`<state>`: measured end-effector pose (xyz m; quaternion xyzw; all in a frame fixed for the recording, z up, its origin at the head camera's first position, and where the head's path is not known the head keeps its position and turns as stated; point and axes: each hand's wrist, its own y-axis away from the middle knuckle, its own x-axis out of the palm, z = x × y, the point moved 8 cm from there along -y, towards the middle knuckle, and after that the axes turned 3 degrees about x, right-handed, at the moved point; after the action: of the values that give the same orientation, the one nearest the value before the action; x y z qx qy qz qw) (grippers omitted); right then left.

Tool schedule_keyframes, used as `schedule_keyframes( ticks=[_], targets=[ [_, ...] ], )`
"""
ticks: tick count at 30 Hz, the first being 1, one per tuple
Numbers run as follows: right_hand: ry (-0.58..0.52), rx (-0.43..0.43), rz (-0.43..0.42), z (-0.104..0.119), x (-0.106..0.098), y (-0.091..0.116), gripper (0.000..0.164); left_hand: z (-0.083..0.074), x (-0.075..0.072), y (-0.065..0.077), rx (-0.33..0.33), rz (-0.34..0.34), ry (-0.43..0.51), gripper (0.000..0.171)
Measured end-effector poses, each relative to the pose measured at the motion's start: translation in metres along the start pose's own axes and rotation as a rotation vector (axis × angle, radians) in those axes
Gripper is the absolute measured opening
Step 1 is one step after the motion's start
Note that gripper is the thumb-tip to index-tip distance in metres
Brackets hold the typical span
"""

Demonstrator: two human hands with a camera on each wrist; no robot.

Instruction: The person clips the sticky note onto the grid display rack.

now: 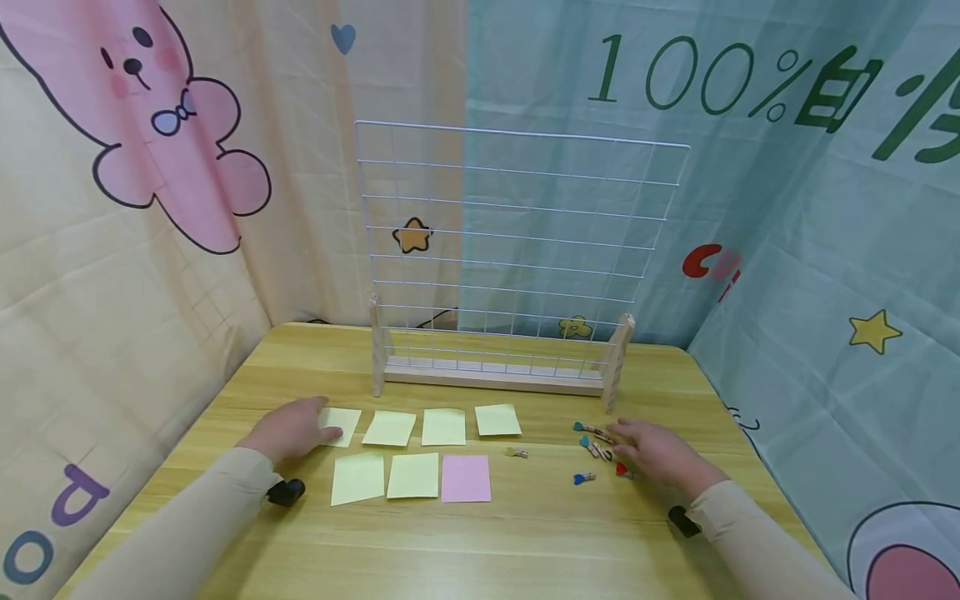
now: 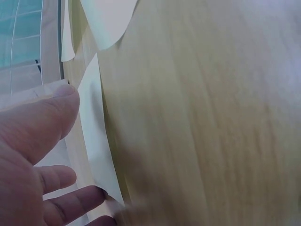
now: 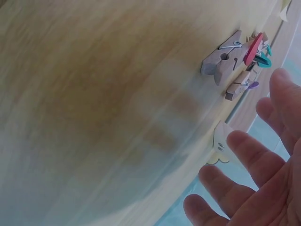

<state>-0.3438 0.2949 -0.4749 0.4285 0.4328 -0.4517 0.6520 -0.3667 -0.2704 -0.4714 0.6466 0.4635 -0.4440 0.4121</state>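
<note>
- Head view: the left hand (image 1: 288,429) lies at the left end of the upper row of notes, its thumb and a fingertip over the near edge of the leftmost yellow note (image 1: 343,427); the fingers are parted and loosely bent, with no grip around it.
- That note is pale, plain and four-cornered, lying on the table (image 1: 540,542); from the left wrist, its edge curls slightly up from the wood.
- Three more yellow notes (image 1: 444,427) continue that row, well spaced and a little askew.
- Nearer the person, two larger-looking yellow squares (image 1: 412,476) sit beside a pink note (image 1: 466,479), all flat.
- The right hand (image 1: 660,450) hovers just beside the clothespins (image 1: 596,450), fingers spread and holding nothing.
- Those are small, of pale wood with metal springs, and carry coloured ornaments: teal, red, blue, with a purple one seen from the right wrist.
- A lone clip (image 1: 517,452) lies between the notes and the cluster.
- Behind everything stands a white wire grid (image 1: 510,221) in a wooden base (image 1: 495,381), before printed curtains (image 1: 307,167).
</note>
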Motion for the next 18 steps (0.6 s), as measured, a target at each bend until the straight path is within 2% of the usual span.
schedule_keyframes(
  ticks=[8,18],
  targets=[
    [0.027,-0.014,-0.002,0.0007,0.0023,-0.0017,0.045,-0.0043,-0.0012,-0.0008,0.008,-0.022,0.002,0.080],
    [0.040,-0.008,-0.016,0.0012,0.0040,-0.0018,0.035,-0.0001,0.0004,-0.0065,0.004,-0.081,0.008,0.070]
  ],
)
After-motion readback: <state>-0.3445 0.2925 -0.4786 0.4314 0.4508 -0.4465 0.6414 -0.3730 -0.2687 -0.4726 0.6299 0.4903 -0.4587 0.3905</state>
